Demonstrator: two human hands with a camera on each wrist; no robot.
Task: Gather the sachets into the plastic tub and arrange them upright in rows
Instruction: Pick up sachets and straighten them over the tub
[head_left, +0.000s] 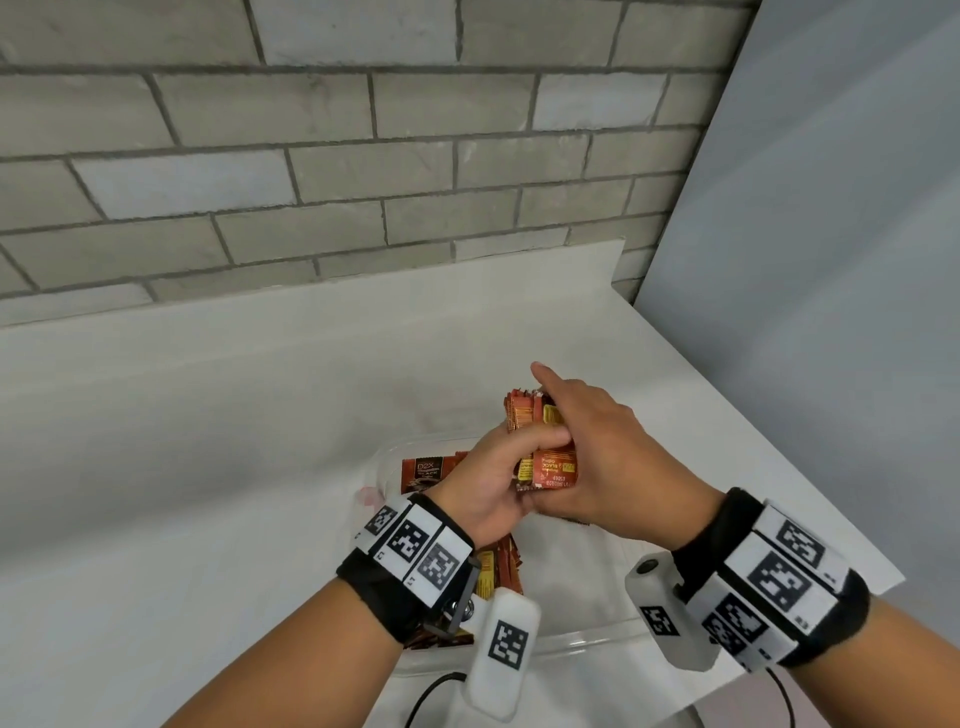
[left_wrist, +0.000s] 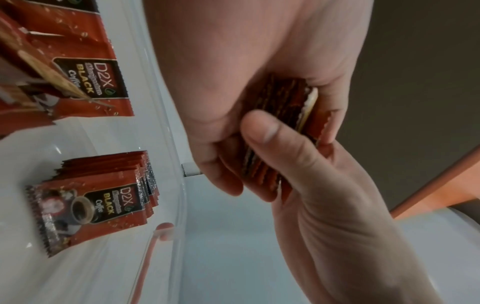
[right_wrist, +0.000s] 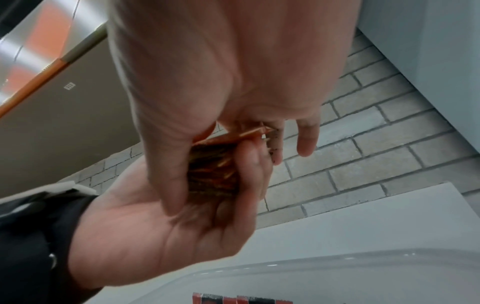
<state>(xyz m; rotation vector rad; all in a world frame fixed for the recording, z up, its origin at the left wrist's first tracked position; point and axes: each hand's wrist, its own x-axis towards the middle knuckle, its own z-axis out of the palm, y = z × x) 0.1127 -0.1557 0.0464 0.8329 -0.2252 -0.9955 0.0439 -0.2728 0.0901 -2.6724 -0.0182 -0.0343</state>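
A stack of red and orange coffee sachets (head_left: 540, 447) is held above the clear plastic tub (head_left: 582, 642). My left hand (head_left: 498, 478) grips the stack from the left, thumb across its face. My right hand (head_left: 597, 452) clasps it from the right, index finger stretched along the top. In the left wrist view the stack (left_wrist: 283, 131) sits edge-on between both hands. The right wrist view shows the stack (right_wrist: 213, 170) pinched the same way. Inside the tub a row of sachets (left_wrist: 103, 197) stands upright and other sachets (left_wrist: 78, 72) lie loose.
The tub sits on a white counter (head_left: 208, 441) that ends at a grey brick wall (head_left: 311, 156) behind. A pale panel (head_left: 831, 234) closes off the right side. The counter's right edge runs diagonally near my right wrist. A black cable (head_left: 431, 691) trails at the front.
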